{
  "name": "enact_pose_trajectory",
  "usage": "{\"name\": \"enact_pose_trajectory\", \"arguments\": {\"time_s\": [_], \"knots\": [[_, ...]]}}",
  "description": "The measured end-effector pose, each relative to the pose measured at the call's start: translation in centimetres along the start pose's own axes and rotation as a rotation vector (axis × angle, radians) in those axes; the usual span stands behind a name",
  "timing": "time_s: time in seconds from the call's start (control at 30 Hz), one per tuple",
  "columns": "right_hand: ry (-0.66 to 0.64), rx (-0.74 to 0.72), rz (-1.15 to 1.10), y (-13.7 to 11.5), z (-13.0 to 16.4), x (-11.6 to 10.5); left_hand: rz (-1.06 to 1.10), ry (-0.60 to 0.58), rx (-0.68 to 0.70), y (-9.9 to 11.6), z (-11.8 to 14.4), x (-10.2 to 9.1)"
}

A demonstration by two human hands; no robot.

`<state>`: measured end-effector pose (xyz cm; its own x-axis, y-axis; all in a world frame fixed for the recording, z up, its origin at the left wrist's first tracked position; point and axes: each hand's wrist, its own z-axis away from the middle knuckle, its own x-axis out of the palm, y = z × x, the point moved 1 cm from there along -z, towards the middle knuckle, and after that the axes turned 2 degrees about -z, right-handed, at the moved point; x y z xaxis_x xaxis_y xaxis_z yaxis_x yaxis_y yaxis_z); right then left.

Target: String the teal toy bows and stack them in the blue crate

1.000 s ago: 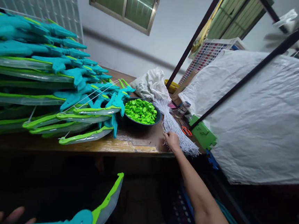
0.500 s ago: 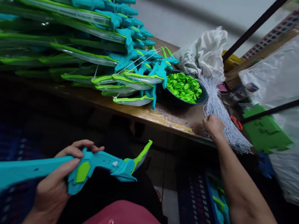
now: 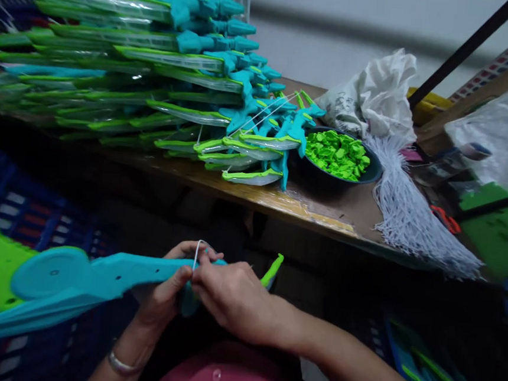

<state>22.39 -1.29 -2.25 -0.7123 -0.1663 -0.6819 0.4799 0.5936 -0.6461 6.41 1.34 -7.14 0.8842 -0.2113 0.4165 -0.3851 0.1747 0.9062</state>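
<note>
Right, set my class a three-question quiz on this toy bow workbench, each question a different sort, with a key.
1. True or false: both hands meet at the teal toy bow held over the lap.
2. Which fills the dark bowl? A) white strings B) green plastic pieces C) scissors
3. Fill in: the bundle of white strings lies to the ______ of the bowl in the picture.

Key:
1. True; a thin white string loops up between the fingers.
2. B, the green plastic pieces.
3. Right, beside the stack of finished bows side's opposite.
</note>
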Motion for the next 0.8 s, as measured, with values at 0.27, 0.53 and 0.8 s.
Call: {"name": "enact_pose_trajectory", "arguments": {"time_s": [0.27, 0.53, 0.8], "knots": [[-0.066, 0.091, -0.395, -0.9, 1.4, 1.3, 0.133, -0.092, 0.029, 0.5, 1.6, -1.2], [0.190, 0.207, -0.516, -1.4, 0.7, 2.3, 0.088, -0.051, -0.049, -0.3, 2.4, -2.3], [0.126, 0.049, -0.405, -0.4, 1.3, 4.0, 0.079, -0.019, -0.028, 0.5, 2.1, -1.7]]}}
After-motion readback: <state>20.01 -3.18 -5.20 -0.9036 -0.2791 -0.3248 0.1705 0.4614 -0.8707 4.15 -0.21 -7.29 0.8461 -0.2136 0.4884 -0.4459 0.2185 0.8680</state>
